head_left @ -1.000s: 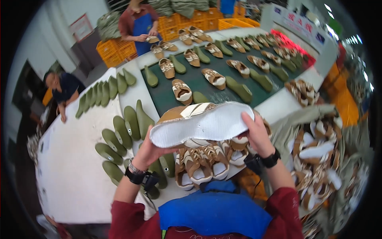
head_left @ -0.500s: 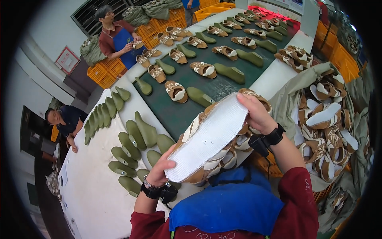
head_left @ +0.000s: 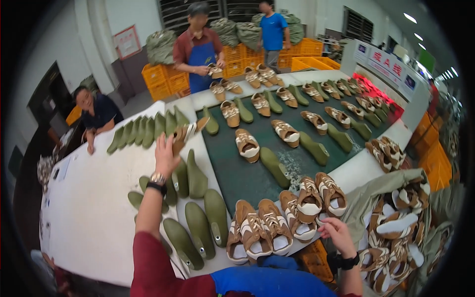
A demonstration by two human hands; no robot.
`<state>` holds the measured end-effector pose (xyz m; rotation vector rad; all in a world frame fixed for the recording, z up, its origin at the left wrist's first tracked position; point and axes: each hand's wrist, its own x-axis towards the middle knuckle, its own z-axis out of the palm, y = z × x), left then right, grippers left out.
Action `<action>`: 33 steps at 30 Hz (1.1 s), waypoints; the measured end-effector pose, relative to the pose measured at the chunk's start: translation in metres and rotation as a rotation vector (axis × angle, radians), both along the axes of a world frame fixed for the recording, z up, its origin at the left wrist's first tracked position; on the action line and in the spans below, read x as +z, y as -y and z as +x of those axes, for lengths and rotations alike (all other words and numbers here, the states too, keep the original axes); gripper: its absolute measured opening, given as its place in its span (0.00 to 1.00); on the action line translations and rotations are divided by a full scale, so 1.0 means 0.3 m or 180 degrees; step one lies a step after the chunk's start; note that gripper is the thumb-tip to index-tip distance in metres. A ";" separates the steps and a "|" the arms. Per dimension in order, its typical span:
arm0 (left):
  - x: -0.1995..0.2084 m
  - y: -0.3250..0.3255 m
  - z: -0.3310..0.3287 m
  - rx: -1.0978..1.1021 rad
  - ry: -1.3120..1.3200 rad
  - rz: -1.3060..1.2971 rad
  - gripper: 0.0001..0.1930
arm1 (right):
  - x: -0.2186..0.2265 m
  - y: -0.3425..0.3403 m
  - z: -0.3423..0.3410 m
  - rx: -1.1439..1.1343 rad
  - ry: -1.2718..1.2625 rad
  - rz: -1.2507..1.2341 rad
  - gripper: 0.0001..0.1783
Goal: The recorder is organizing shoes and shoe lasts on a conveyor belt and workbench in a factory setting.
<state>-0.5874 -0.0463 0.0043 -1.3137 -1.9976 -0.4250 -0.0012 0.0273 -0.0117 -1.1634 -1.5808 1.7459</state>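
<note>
1. The left hand (head_left: 166, 157) reaches out across the white worktop (head_left: 94, 208), its grip closed on a tan shoe (head_left: 184, 136) held up near the row of green shoe forms (head_left: 143, 131).
2. The right hand (head_left: 338, 233) hangs low by the worktop's near edge, fingers loosely curled and holding nothing, just beside a line of tan-and-white shoes (head_left: 277, 222).
3. Judged from the layout, much work remains: many bare green forms (head_left: 200, 227) lie near the left arm, and a sack (head_left: 396, 232) at the right is full of shoes.
4. On the dark green belt (head_left: 297, 158), shoes alternate with forms.
5. The forms look smooth, hard and rounded; the shoes look soft and strapped.
</note>
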 end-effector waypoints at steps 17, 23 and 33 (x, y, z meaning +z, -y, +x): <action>-0.443 0.594 0.691 -0.0143 0.2401 -0.1404 0.35 | -0.042 0.033 -0.025 0.0461 0.0044 0.0094 0.13; -0.360 0.461 0.758 0.0468 0.2334 -0.1240 0.32 | -0.052 0.063 -0.046 0.0648 0.0042 -0.0003 0.13; -0.339 0.159 0.597 0.0043 0.2132 -0.2416 0.23 | -0.076 0.079 0.066 0.0161 0.0021 0.0075 0.11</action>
